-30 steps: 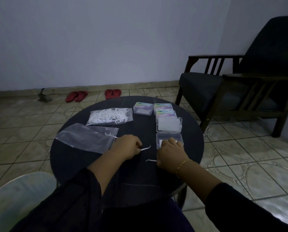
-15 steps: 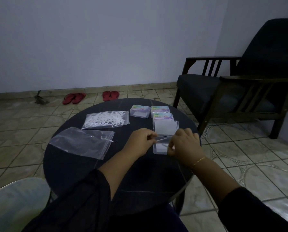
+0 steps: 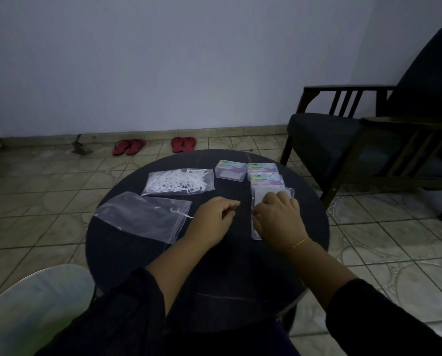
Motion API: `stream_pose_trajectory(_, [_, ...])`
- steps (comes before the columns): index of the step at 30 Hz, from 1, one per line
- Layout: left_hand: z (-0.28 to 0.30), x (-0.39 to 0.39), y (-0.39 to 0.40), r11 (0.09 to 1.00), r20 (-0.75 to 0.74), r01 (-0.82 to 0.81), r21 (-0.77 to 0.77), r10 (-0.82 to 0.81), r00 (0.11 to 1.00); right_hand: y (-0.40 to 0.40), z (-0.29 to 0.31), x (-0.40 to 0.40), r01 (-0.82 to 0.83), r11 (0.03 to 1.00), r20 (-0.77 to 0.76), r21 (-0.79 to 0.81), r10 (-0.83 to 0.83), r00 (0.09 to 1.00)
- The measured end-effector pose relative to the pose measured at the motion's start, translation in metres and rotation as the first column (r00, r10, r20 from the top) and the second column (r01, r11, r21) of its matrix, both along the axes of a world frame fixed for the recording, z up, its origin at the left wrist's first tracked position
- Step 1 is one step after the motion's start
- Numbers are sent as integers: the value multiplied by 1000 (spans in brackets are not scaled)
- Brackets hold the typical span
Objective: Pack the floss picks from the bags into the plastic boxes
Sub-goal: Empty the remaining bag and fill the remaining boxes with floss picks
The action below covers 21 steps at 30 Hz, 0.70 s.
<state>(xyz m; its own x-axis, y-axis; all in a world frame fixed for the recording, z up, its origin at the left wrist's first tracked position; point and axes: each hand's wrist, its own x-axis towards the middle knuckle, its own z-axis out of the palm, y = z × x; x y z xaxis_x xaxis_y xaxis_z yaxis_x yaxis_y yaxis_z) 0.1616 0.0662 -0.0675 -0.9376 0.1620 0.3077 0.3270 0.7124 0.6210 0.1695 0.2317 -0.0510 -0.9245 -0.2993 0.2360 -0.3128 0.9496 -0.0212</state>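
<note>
A round dark counter (image 3: 127, 253) is carrying two bags (image 3: 142, 219), one full of floss picks (image 3: 178, 181), and four plastic boxes (image 3: 230, 170), labels unreadable. The right hand (image 3: 277, 217) is lying relaxed over the open box (image 3: 256, 231) near the right edge; the left hand (image 3: 214, 218) is curling, contents unclear.

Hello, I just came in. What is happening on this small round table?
A person sits at a dark round table packing floss picks into clear plastic boxes. The right hand rests over an open box, its lid tipped back. The left hand is beside it, fingers loosely curled; whether it holds a pick is unclear. One bag is full of picks, the nearer bag almost empty. Three closed boxes lie behind.
</note>
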Motion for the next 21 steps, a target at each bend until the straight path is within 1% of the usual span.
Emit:
stream_pose_trajectory(4, [-1, 0, -45, 989, -82, -139, -52, 135, 987, -50, -2, 3, -139, 989, -8, -50, 139, 990])
stream_pose_trajectory(6, [-5, -3, -70, 971, -134, -216, -100, 202, 970, -74, -8, -1, -157, 986, 33, -63, 160, 987])
stream_pose_trajectory(8, [-11, -8, -95, 943, -137, -281, -177, 259, 956, -94, -15, -8, -143, 986, 90, -91, 151, 984])
stream_pose_trajectory(10, [-17, -10, -117, 889, -66, -308, -340, 305, 950, -109, -23, -16, -108, 986, 155, -129, 127, 980])
stream_pose_trajectory(12, [-25, -10, -133, 828, 58, -263, -496, 333, 941, -120, -30, -24, -68, 986, 215, -155, 101, 971])
stream_pose_trajectory(13, [-29, -10, -138, 816, 122, -231, -531, 343, 931, -124, -32, -27, -44, 985, 238, -165, 83, 968])
stream_pose_trajectory(15, [-37, -7, -143, 822, 201, -203, -532, 355, 913, -129, -37, -34, 9, 982, 271, -187, 43, 962])
stream_pose_trajectory(18, [-45, -6, -143, 818, 207, -214, -534, 372, 905, -134, -40, -42, 34, 981, 291, -191, 24, 956])
stream_pose_trajectory(21, [-47, -8, -143, 805, 222, -220, -551, 395, 891, -134, -40, -45, 7, 991, 255, -132, 27, 967])
